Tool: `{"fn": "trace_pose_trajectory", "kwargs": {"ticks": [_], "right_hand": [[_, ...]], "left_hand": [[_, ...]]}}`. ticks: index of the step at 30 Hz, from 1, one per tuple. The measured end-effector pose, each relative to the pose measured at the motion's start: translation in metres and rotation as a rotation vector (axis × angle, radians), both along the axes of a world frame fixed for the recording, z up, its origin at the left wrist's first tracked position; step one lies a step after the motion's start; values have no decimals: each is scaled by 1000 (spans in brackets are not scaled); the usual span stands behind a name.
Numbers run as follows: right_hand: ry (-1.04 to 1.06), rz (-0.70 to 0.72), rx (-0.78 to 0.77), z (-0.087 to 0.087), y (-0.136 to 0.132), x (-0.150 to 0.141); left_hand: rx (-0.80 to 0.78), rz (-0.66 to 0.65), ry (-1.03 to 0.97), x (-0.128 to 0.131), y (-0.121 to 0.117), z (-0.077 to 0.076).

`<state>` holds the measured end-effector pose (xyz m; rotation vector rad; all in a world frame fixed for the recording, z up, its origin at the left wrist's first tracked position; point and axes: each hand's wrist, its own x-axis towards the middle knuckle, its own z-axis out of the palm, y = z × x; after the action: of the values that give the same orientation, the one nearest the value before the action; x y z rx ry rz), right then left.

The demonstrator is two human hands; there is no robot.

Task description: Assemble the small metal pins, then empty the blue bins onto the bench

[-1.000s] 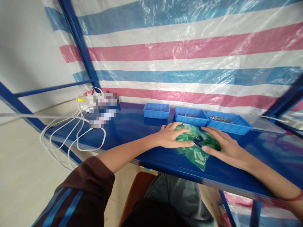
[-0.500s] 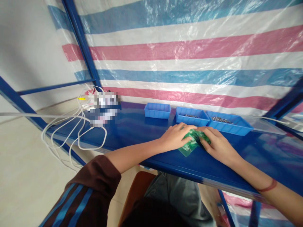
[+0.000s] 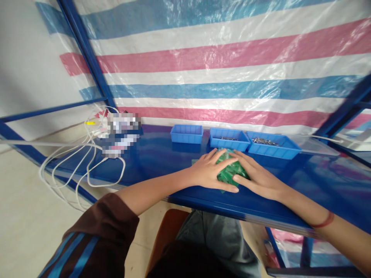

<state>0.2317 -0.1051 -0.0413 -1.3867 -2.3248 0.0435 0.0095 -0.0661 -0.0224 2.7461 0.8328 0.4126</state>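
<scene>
A heap of small green plastic bags (image 3: pixel 229 171) lies on the blue shelf top (image 3: pixel 162 162), just in front of the blue trays. My left hand (image 3: pixel 211 173) presses against the heap's left side, fingers stretched along it. On the right side my right hand (image 3: pixel 255 177) cups the heap, fingers laid over the top. The two hands squeeze the bags together between them, and most of the heap is hidden under the fingers.
Three blue plastic trays stand in a row at the back: an empty-looking one (image 3: pixel 187 133), a middle one (image 3: pixel 228 139) and a right one (image 3: pixel 272 145) with small metal parts. White cables (image 3: pixel 87 154) loop over the shelf's left end. A striped tarpaulin hangs behind.
The spread-out green bags have been pushed together into a tight heap. Both hands have closed in on it from either side and shifted slightly towards the trays.
</scene>
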Motion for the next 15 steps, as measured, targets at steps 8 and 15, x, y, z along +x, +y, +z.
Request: {"fn": "trace_pose_trajectory", "kwargs": {"ticks": [8,15], "right_hand": [[361,-194,34,9,9,-25],[-33,-126,9,0,-14,5]], "left_hand": [[158,72,-78,4,-5,-6],[237,55,-155,2,-9,-2]]}}
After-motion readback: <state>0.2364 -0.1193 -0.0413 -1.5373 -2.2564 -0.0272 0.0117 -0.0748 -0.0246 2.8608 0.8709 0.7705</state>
